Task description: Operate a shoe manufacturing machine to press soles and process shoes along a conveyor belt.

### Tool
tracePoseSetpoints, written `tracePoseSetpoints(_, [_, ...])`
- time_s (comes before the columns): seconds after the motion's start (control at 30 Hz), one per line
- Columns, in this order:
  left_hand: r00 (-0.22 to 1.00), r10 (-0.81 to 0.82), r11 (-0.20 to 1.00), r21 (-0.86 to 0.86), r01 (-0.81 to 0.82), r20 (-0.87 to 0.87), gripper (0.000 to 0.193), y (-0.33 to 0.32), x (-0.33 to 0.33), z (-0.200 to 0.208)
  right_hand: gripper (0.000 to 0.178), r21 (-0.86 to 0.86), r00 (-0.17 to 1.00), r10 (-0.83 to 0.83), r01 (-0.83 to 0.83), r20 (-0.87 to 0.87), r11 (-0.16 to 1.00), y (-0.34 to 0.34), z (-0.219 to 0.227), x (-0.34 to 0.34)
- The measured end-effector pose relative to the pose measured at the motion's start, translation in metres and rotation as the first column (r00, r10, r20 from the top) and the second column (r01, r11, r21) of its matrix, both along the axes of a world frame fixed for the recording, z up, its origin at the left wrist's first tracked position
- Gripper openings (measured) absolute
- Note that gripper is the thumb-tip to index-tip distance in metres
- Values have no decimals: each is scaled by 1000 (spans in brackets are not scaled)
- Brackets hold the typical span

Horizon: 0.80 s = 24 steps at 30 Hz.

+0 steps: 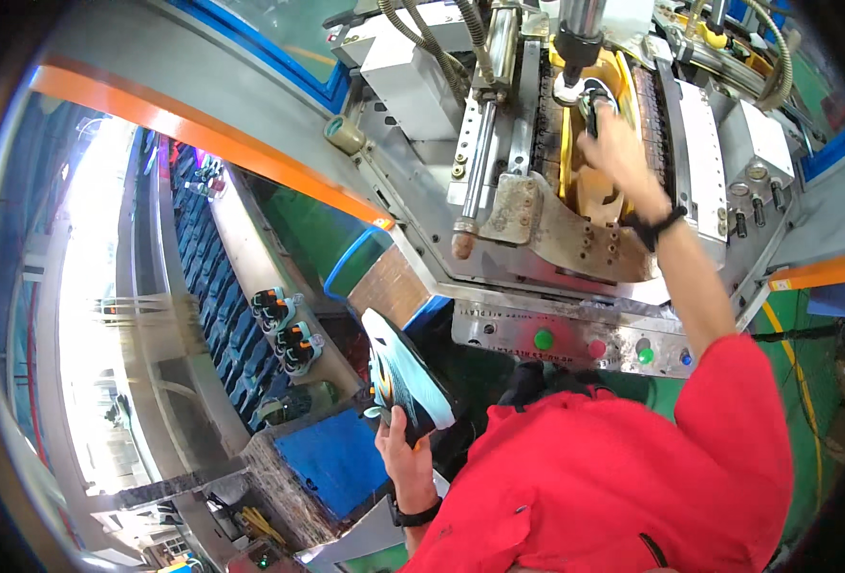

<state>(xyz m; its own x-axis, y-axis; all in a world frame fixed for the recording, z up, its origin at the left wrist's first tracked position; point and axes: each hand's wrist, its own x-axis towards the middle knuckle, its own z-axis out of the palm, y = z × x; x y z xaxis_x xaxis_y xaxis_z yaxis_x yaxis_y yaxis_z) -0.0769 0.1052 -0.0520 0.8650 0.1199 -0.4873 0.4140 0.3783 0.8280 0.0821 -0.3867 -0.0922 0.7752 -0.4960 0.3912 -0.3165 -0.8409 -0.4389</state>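
A light blue and black sneaker (408, 377) is in my left hand (408, 458), tilted beside the machine's front. My left fingers are closed on its lower end, near an orange patch and a small pale green tab. My right hand (621, 158) reaches into the press (575, 253), between its yellow side pads (623, 76). Its fingers are bent at a white and dark piece (596, 93) under the vertical ram (578, 43). The hand hides most of that piece, and what the fingertips grip cannot be made out.
A control panel (570, 342) with coloured buttons runs along the press front. To the left, several dark sneakers (298, 349) stand on a ledge beside a conveyor (203, 277). A blue pad (331, 463) lies near my left wrist. An orange beam (222, 134) crosses the upper left.
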Motion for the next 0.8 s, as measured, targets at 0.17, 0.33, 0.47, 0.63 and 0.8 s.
tracePoseSetpoints(0.17, [998,46,989,140,-38,-53,27,-17,-11,-6,9,176,897,366,-413,249,894,164,-25,-116])
tracePoseSetpoints(0.33, [996,5,996,92,3,-86,27,-50,-23,20,11,32,819,574,-573,-19,819,197,-160,-139])
tracePoseSetpoints(0.47, [996,17,995,94,-9,-88,27,-49,-42,22,14,185,838,537,-516,-94,836,197,-196,-141])
tracePoseSetpoints(0.63, [991,86,990,121,-74,-105,27,-50,-52,16,17,242,826,559,-530,-68,813,194,-196,-140])
tracePoseSetpoints(0.8, [984,124,988,102,-112,-126,31,-54,-60,8,22,448,806,592,-524,-14,724,203,-190,-152])
